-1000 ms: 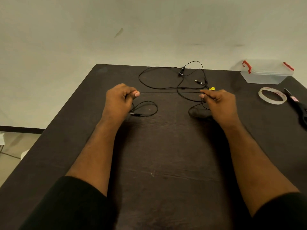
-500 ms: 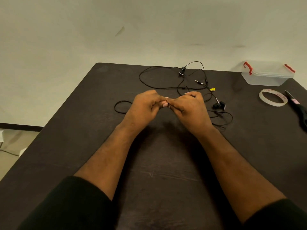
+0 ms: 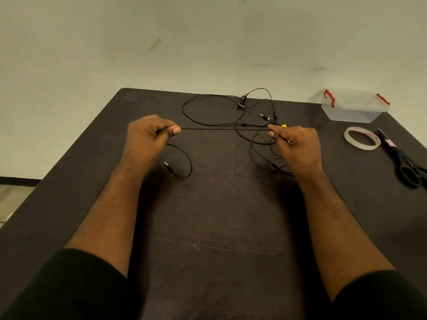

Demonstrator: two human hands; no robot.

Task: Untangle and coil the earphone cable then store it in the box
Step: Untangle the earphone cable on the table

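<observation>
Untangling step, not coiling yet. Left hand (image 3: 147,137) pinches the earphone cable (image 3: 221,128) between thumb and curled fingers; right hand (image 3: 298,144) does the same at the other end of a taut straight run stretched between them, just above the tabletop (image 3: 219,227).

Plug end (image 3: 168,167) loops slack below the left hand. The rest of the cable sprawls at the far middle, loops crossing each other, earbuds (image 3: 242,101) in the mess; more slack piles under the right hand.

Next move, my guess: feed the straightened run along and work the far loops free where they cross under the taut line, then wrap around the fingers. Snag risk at those crossings and at a second plug (image 3: 265,117) lying in the tangle.

Box (image 3: 353,109) sits far right, red latches, lid looks on, so it needs opening first. Tape roll (image 3: 361,140) and scissors (image 3: 402,162) lie right, near the box, clear of the cable.
</observation>
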